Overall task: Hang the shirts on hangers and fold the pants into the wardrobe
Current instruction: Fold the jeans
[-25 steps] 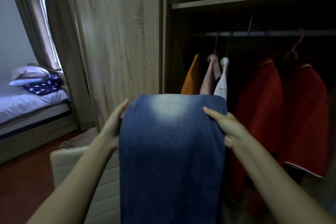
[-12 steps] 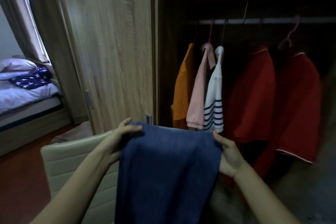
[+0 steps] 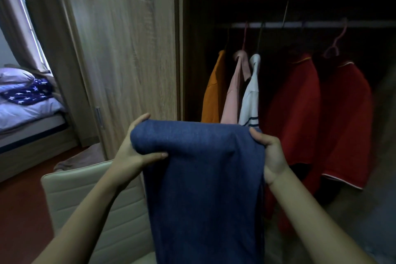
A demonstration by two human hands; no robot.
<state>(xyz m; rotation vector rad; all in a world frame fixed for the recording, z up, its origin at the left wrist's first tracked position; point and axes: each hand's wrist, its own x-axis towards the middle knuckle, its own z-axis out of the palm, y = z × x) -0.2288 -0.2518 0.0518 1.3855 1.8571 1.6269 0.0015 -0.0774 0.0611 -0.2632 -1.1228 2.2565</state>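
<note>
Blue pants (image 3: pixel 203 178) held in mid-air before the open wardrobe (image 3: pixel 182 49), long axis hanging vertically. Left hand (image 3: pixel 137 152) and right hand (image 3: pixel 272 155) each grip one end of the top fold, level and equally near. The wardrobe interior lies ahead and to the right.

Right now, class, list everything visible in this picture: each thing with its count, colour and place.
jeans: one, blue, held up, centre foreground
orange shirt: one, orange, leftmost on rail
pink shirt: one, pink, next right
striped shirt: one, white with dark stripes, third
red shirts: two, red, right of those
rail: one, grey, above the shirts
wardrobe door: one, light wood, left of shirts
chair: one, cream, lower left
bed: one, white sheet, far left
left hand: one, grips jeans' top left
right hand: one, grips jeans' top right
</note>
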